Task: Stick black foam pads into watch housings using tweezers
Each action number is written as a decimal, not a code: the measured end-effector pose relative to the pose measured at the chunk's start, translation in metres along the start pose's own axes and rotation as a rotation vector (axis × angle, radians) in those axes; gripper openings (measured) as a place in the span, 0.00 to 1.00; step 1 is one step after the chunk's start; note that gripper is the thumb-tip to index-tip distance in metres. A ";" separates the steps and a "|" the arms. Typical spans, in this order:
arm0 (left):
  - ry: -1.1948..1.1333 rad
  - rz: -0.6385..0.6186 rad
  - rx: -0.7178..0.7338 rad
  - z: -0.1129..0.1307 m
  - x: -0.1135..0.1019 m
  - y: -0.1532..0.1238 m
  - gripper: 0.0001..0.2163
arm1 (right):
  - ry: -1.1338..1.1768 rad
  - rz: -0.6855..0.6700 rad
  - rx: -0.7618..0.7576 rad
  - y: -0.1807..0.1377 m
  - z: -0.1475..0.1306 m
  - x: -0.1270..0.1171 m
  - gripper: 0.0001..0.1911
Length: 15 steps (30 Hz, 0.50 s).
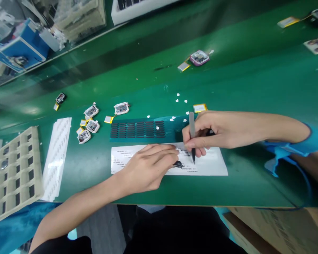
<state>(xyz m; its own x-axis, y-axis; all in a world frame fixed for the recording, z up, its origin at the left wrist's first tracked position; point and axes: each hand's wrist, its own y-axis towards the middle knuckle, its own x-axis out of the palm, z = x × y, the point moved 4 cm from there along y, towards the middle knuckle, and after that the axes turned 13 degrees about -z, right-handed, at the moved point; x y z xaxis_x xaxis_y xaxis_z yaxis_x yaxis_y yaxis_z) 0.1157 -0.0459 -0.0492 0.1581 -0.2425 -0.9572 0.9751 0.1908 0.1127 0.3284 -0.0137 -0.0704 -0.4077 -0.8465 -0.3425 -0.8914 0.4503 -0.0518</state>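
My right hand (205, 130) is closed around slim tweezers (192, 125), grey at the top and black at the pointed tip. The tip is just over a white printed backing sheet (212, 165). A dark thing (210, 132) shows by the right palm, too hidden to name. My left hand (145, 165) lies across the same sheet, fingers stretched out and side by side. At its fingertips is a small black piece (178, 164); whether the fingers touch it I cannot tell. Behind the hands lies a teal strip (137, 139) with rows of dark narrow stickers.
Opened white watch-like devices (91, 111) with batteries lie at left; a purple one (199, 58) is further back. A loose battery (200, 108) sits behind my right hand. A compartment tray (18, 173) and paper strips (57, 158) are far left. A blue wrist strap (294, 144) trails a cord.
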 end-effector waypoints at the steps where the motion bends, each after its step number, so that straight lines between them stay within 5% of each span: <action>1: 0.010 -0.002 -0.007 0.000 0.000 0.000 0.10 | -0.007 -0.002 -0.009 0.001 -0.003 0.000 0.24; 5: 0.112 -0.010 -0.005 0.004 0.000 -0.002 0.13 | 0.066 0.055 -0.022 -0.003 0.003 0.003 0.28; 11: 0.215 -0.169 0.045 -0.001 0.003 -0.004 0.23 | 0.344 0.158 0.001 -0.008 0.074 -0.003 0.25; 15: -0.115 0.185 0.093 0.001 -0.012 -0.006 0.15 | 0.346 0.401 -0.078 -0.002 0.046 -0.004 0.27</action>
<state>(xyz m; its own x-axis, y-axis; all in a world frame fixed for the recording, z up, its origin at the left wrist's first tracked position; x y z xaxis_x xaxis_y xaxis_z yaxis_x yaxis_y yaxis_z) 0.1078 -0.0452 -0.0381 0.3469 -0.3194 -0.8818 0.9372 0.1550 0.3126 0.3405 0.0021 -0.1121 -0.7491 -0.6624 0.0092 -0.6588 0.7463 0.0944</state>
